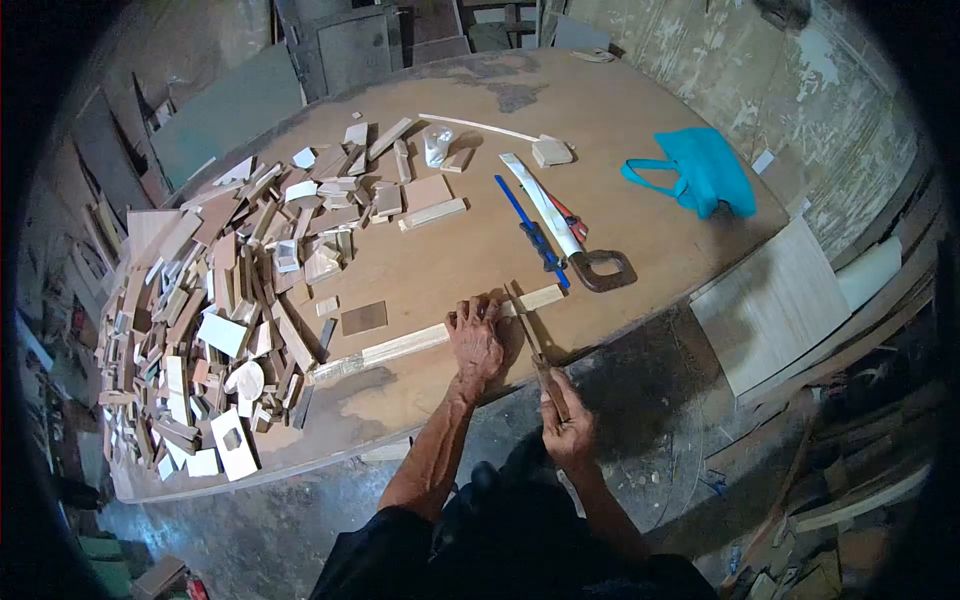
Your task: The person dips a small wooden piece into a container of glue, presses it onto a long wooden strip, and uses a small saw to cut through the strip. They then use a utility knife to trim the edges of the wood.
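My left hand [475, 340] presses down on a long pale wooden strip [405, 345] with its fingers curled over it, pinning it near the table's front edge. My right hand [570, 425] grips the wooden handle of a narrow hand saw [538, 350]. The saw's blade points away from me and lies across the strip to the right of my left hand. Its teeth are too small to make out. Beyond the strip's right end lies a blue bar clamp [535, 235]. A larger saw with a brown handle [603, 271] and a pale, covered-looking blade rests beside the clamp.
A big heap of wood offcuts [235, 280] covers the left of the table [440, 260]. A clear plastic cup [437, 146] and a small wood block [552, 151] stand farther back. At the right is a turquoise bag [705, 172]. Boards [775, 300] lean beyond the right edge.
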`<act>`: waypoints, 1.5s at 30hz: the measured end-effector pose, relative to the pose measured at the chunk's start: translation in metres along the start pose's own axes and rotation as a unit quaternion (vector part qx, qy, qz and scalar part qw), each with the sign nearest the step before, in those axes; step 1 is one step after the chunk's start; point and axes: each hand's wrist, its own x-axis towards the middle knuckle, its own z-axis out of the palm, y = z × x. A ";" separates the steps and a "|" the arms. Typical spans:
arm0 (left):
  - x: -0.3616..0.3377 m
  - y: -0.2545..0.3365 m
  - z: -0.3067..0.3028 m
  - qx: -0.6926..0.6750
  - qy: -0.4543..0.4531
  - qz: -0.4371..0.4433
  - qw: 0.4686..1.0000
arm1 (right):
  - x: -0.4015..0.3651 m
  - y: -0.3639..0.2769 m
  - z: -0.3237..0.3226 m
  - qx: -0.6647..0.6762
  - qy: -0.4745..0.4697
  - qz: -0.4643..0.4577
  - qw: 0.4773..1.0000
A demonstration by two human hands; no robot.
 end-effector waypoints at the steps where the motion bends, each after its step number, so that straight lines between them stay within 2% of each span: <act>1: 0.000 0.000 0.000 -0.011 0.001 0.000 1.000 | -0.001 0.004 0.000 0.005 0.002 -0.005 1.000; 3: 0.000 0.001 0.000 -0.009 -0.007 -0.007 1.000 | -0.001 0.012 0.002 0.016 0.003 -0.014 1.000; 6: 0.001 0.002 -0.007 -0.019 -0.010 -0.019 1.000 | -0.005 0.001 0.002 0.060 0.022 0.032 0.997; 10: 0.007 0.003 -0.006 -0.048 -0.021 -0.061 0.997 | -0.004 -0.004 -0.005 0.017 0.014 0.017 1.000; 13: 0.022 0.005 -0.003 -0.044 -0.081 -0.147 0.985 | -0.003 -0.009 -0.003 0.017 0.015 0.036 0.999; 16: 0.034 0.005 0.008 -0.037 -0.100 -0.202 0.973 | -0.004 -0.007 -0.005 -0.015 0.004 0.030 0.999; 21: 0.039 0.010 0.003 -0.024 -0.097 -0.194 0.976 | -0.008 0.009 0.001 0.002 0.013 0.003 1.000; 24: 0.040 0.008 0.000 -0.021 -0.118 -0.188 0.975 | -0.006 0.002 -0.001 0.019 -0.003 0.055 0.998; 29: 0.039 -0.006 0.029 -0.016 -0.112 -0.201 0.973 | 0.003 0.004 -0.001 0.004 0.001 0.023 1.000; 32: 0.045 0.011 -0.004 -0.020 -0.127 -0.192 0.973 | -0.002 0.006 -0.003 -0.003 0.010 0.012 1.000; 36: 0.038 0.008 0.000 0.003 -0.109 -0.168 0.980 | 0.007 0.005 -0.003 -0.046 0.011 -0.025 0.999; 39: 0.037 0.001 0.010 -0.008 -0.107 -0.173 0.979 | 0.011 -0.001 0.001 0.016 -0.008 0.029 0.999; 42: 0.042 0.001 0.017 -0.009 -0.068 -0.174 0.982 | -0.006 -0.001 -0.005 -0.034 0.009 -0.001 0.999; 43: 0.037 0.001 0.021 -0.002 -0.052 -0.175 0.983 | -0.003 0.002 -0.005 -0.071 0.018 -0.063 0.995; 45: 0.039 -0.003 0.023 -0.014 -0.076 -0.182 0.980 | 0.010 0.008 -0.002 -0.141 0.036 -0.185 0.972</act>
